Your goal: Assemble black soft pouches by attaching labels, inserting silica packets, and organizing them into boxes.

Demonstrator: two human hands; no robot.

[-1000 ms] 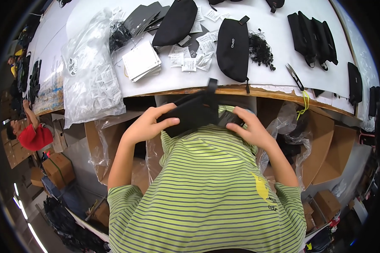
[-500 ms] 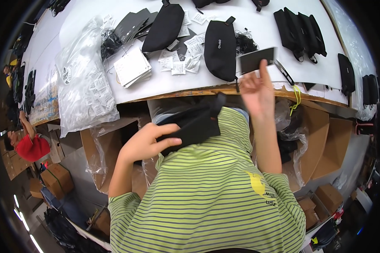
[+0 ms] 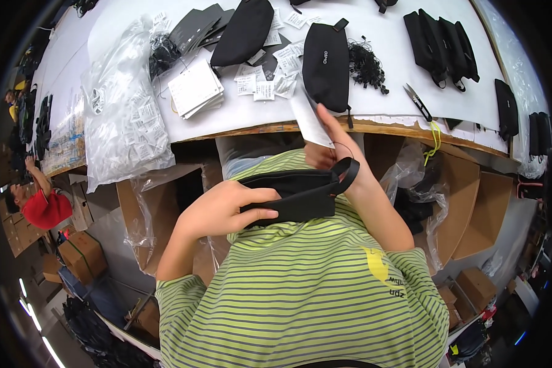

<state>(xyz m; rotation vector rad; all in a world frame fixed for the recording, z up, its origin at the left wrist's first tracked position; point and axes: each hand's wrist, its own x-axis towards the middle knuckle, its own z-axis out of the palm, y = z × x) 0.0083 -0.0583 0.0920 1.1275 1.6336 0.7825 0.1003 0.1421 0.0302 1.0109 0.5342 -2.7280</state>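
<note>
My left hand (image 3: 230,205) grips the left end of a black fabric pouch (image 3: 306,199), held level in front of my striped shirt. At the pouch's right end a black strap loop (image 3: 348,176) sticks up beside my right wrist. In my right hand (image 3: 340,150) is a hang tag (image 3: 311,122), its pale side showing, tilted just above the pouch. A thin dark string curves near its lower end. Some of the right fingers are hidden behind the tag and hand. Beyond, another black pouch (image 3: 326,67) lies on the table.
On the white table (image 3: 257,119) lie a stack of white cards (image 3: 196,91), small white labels (image 3: 264,91), a bundle of black strings (image 3: 367,64), thread snips (image 3: 419,103) and more pouches (image 3: 441,49). A plastic bag (image 3: 126,116) hangs over the edge. Cardboard boxes (image 3: 454,202) stand below.
My right hand has brought the tag left and down to the pouch, turning it from its dark face to its pale one. The pouch has shifted slightly right with my left hand.
</note>
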